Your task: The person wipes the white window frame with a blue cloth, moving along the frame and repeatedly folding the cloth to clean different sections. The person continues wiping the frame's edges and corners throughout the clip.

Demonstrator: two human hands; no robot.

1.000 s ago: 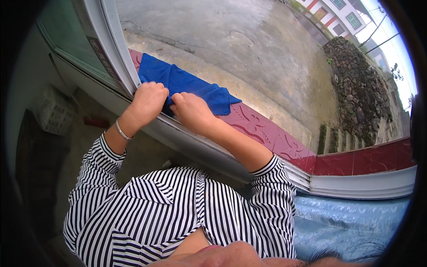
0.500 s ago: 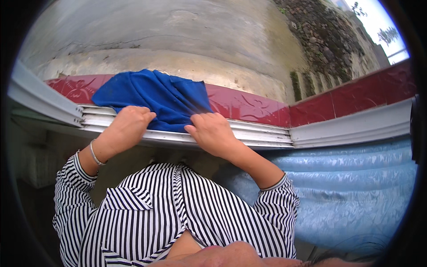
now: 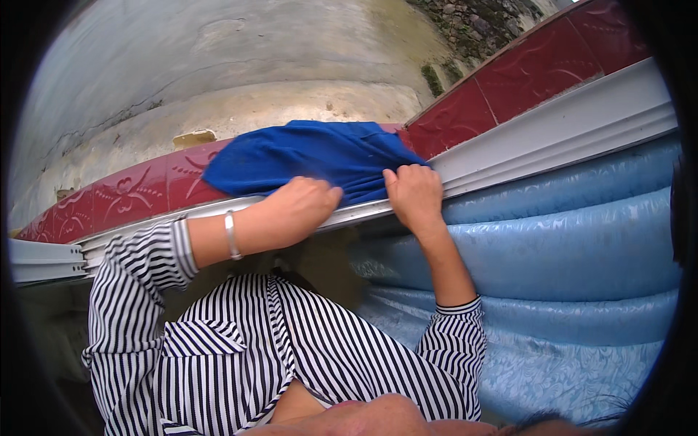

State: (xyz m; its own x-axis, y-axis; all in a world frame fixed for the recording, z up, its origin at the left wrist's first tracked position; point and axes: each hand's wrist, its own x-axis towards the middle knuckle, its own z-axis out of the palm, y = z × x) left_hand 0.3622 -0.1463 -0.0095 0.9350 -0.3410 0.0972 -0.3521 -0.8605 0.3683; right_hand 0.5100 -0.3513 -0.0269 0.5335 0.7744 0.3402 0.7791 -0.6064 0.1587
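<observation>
A blue cloth (image 3: pixel 305 156) lies bunched across the red tiled sill (image 3: pixel 131 189) and over the white window track (image 3: pixel 163 216). Both of my hands are closed on its near edge. My left hand (image 3: pixel 302 207), with a silver bangle at the wrist, grips the cloth near its middle; the fingertips are partly hidden behind the knuckles. At the cloth's right end my right hand (image 3: pixel 416 192) holds it in a fist, close to the corner where the track meets the white side frame (image 3: pixel 552 127).
On the right hangs a light blue patterned curtain (image 3: pixel 552 254), close beside my right forearm. The end of a white sash (image 3: pixel 47 260) stands at the far left. Beyond the sill lie a concrete ground (image 3: pixel 218 65) and a stone bank (image 3: pixel 472 25).
Both hands have slid right along the track with the blue cloth, up to the right corner of the sill. The view has turned, and more curtain shows.
</observation>
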